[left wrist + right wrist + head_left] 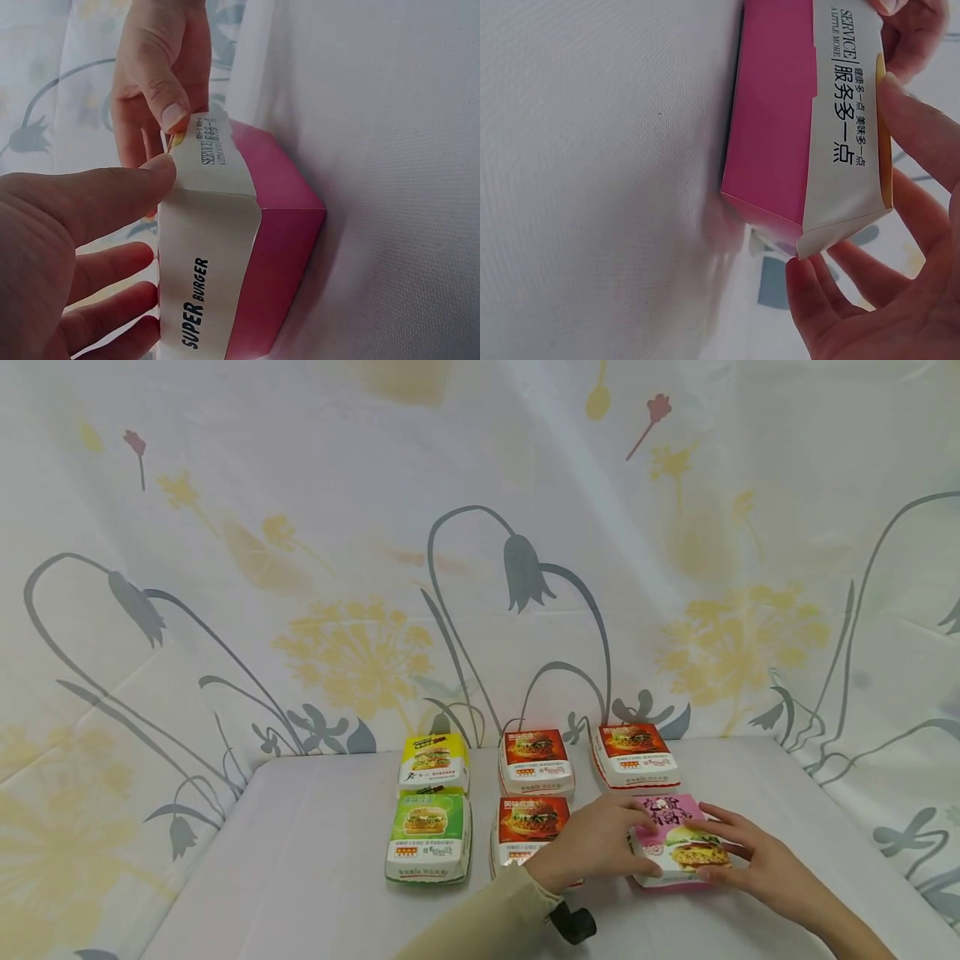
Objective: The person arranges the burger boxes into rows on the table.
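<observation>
A pink-and-white burger box rests on the white tabletop at the front right, lid down, with a burger picture on top. My left hand touches its lid along the left edge. In the left wrist view, the thumb lies at the lid's front corner, above the side printed "SUPER BURGER". From the other side, my right hand touches the lid's right part. Its thumb meets the front edge in the right wrist view, while other fingers spread by the right side. Some fingertips are hidden behind the box.
A red burger box stands just left, partly behind my left hand. Two more red boxes line the back. A green box stands before a yellow box at left. A flower-printed curtain hangs behind.
</observation>
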Available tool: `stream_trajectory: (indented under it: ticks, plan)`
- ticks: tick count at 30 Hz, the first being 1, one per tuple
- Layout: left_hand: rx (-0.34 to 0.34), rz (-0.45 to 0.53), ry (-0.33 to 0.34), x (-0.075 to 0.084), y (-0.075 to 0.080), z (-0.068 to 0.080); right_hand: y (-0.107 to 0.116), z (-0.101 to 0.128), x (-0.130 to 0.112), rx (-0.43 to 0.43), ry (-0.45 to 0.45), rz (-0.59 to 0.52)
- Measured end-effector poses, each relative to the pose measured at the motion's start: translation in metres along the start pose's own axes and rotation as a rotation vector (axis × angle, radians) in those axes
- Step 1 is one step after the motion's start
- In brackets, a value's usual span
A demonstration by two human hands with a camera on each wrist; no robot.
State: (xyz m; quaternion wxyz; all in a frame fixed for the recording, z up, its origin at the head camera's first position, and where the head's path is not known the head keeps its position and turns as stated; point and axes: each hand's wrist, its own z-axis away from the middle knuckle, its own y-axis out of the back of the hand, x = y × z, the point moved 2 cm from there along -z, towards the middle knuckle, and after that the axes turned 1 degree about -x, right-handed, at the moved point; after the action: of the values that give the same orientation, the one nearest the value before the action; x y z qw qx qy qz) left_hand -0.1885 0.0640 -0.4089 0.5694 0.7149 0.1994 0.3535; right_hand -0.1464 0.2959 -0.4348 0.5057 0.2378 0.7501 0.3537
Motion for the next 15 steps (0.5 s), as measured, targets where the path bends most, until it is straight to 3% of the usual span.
stream_trajectory:
  ticks: [6,15]
  plan:
    - [-0.003,0.01,-0.006,-0.0003,0.0012,-0.0001,-0.0013,-0.0005,0.0023,-0.008,-0.021,0.003]
    - [-0.001,0.069,-0.007,-0.0023,0.0008,0.0011,0.0003,0.0,0.0009,0.055,0.058,-0.031]
